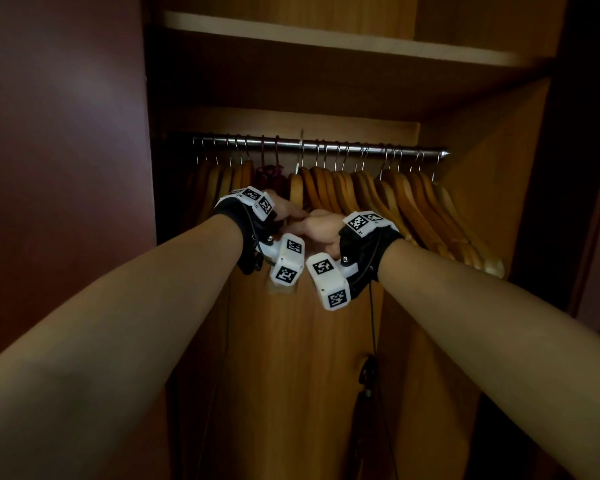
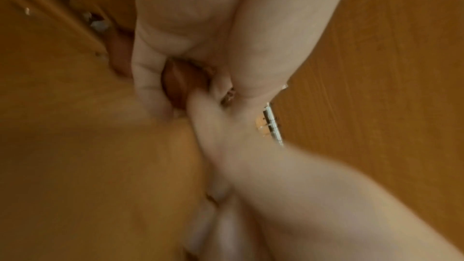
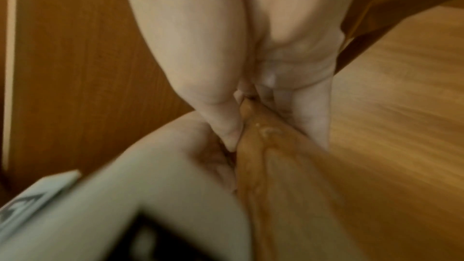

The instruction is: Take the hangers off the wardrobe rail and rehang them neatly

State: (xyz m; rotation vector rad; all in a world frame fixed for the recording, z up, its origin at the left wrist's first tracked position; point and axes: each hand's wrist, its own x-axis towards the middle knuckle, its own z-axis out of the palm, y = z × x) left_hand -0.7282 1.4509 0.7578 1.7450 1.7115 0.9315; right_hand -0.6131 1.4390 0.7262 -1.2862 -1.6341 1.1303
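Observation:
A steel rail (image 1: 326, 147) crosses the wardrobe, with several wooden hangers (image 1: 413, 209) crowded on its right half and a smaller group (image 1: 222, 178) on its left. Both hands meet below the rail's middle on one wooden hanger (image 1: 296, 192). My left hand (image 1: 290, 211) grips its shoulder; the curled fingers (image 2: 148, 78) wrap the brown wood (image 2: 185, 80). My right hand (image 1: 321, 228) pinches the same hanger (image 3: 276, 166) between thumb (image 3: 220, 124) and fingers. The hook rises toward the rail, but whether it sits on the rail is unclear.
A dark red hanger (image 1: 269, 174) hangs just left of the held one. A shelf (image 1: 326, 39) runs above the rail. The dark wardrobe door (image 1: 66, 133) stands at the left, the side wall (image 1: 492, 168) at the right. Cables dangle from both wrists.

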